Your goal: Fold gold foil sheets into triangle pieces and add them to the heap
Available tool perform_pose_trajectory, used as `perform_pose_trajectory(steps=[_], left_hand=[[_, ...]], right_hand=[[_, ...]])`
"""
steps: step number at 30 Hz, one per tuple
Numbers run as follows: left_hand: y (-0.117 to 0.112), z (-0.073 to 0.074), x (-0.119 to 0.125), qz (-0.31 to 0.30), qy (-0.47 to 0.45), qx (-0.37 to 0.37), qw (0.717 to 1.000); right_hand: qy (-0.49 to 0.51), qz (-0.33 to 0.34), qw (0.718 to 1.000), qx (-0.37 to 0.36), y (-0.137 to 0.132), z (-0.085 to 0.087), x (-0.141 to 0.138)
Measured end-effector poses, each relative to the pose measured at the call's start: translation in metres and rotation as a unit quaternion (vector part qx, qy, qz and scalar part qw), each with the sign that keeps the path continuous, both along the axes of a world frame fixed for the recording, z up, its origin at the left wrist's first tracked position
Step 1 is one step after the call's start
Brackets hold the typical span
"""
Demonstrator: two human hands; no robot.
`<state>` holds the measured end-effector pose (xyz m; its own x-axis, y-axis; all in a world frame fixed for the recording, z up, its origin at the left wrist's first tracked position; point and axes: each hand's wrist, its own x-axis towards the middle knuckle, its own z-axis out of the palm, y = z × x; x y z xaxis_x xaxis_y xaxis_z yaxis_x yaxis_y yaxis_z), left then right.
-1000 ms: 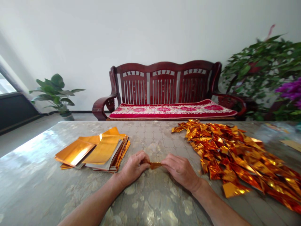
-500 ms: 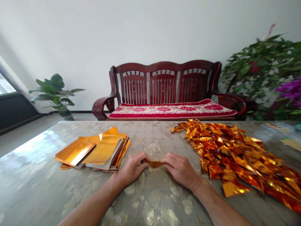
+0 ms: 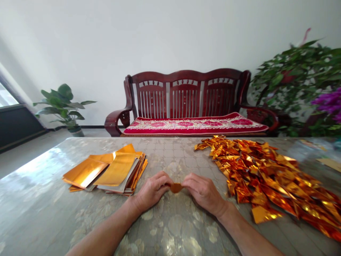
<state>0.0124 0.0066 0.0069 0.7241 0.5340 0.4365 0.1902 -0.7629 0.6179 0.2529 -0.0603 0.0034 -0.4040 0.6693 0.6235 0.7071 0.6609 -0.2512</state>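
Note:
A small folded piece of gold foil paper (image 3: 176,187) is held just above the table between my two hands, its lower edge curved. My left hand (image 3: 154,188) pinches its left end, and my right hand (image 3: 204,192) grips the right end; the fingers cover both ends. To the left of my left hand lies a loose stack of flat gold foil sheets (image 3: 117,170), some showing pale undersides. Right of my right hand spreads a heap of folded gold foil pieces (image 3: 255,170), pointed and shiny.
The table (image 3: 173,220) has a patterned, glossy cover. A crumpled clear plastic bag (image 3: 310,149) rests at its far right. Beyond the far edge stand a carved wooden bench (image 3: 183,92) with a red floral cushion, a potted plant (image 3: 62,105) and leafy greenery (image 3: 295,78).
My hands have drawn slightly closer together. The foil piece between them now bulges a little more downward. The stack and the heap are unchanged.

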Motion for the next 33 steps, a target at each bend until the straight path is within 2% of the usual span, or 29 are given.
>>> perform_pose_trajectory(steps=[11,20,33], left_hand=[[-0.007,0.002,0.004,0.022,0.012,-0.007,1.000],[-0.015,0.001,0.001,0.049,0.076,0.037,0.995],[-0.016,0.001,0.003,0.043,0.065,0.027,0.997]], right_hand=[[0.043,-0.015,0.998,-0.041,-0.003,0.008,-0.008],[0.036,-0.037,0.996,-0.077,-0.005,0.008,-0.013],[0.017,-0.025,0.999,-0.026,-0.006,0.008,-0.013]])
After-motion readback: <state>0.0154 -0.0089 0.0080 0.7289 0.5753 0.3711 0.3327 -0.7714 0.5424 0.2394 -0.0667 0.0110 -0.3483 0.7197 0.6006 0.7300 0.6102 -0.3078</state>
